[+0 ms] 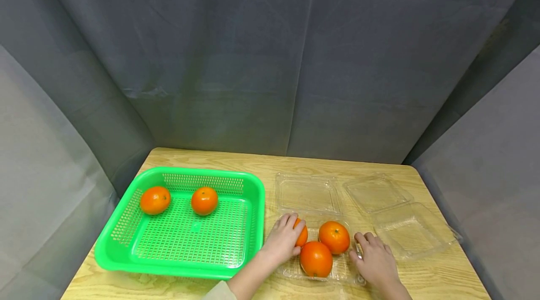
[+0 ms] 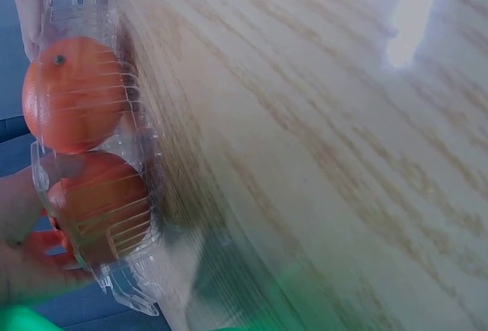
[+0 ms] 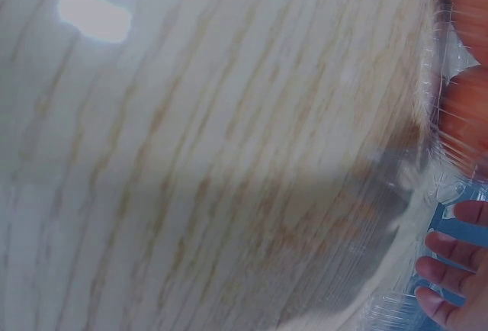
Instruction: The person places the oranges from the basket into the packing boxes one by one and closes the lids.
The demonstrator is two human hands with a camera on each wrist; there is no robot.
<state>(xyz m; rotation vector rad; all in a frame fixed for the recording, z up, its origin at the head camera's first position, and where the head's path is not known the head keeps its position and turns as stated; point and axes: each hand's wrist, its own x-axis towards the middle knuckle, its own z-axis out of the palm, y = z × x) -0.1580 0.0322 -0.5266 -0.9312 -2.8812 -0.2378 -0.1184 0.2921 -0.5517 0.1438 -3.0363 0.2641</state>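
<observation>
My left hand (image 1: 283, 238) grips an orange (image 1: 301, 233) at the left side of a clear plastic clamshell box (image 1: 291, 269). In the left wrist view that hand's fingers wrap the orange (image 2: 103, 209) down inside the ribbed wall. Two other oranges sit in the box: one at the back right (image 1: 334, 237), one in front (image 1: 316, 259). The clamshell's lid (image 1: 308, 194) lies folded back behind it. My right hand (image 1: 374, 260) is at the box's right edge, fingers loosely spread and holding nothing; the right wrist view shows its fingers (image 3: 450, 274) apart below the oranges.
A green perforated basket (image 1: 179, 269) stands at the left, with one orange (image 1: 155, 200) against its left wall and another orange (image 1: 204, 200) near its back. A second clear clamshell (image 1: 411, 227) lies opened at the right. Grey curtains (image 1: 236, 65) hang behind the wooden table (image 1: 236, 157).
</observation>
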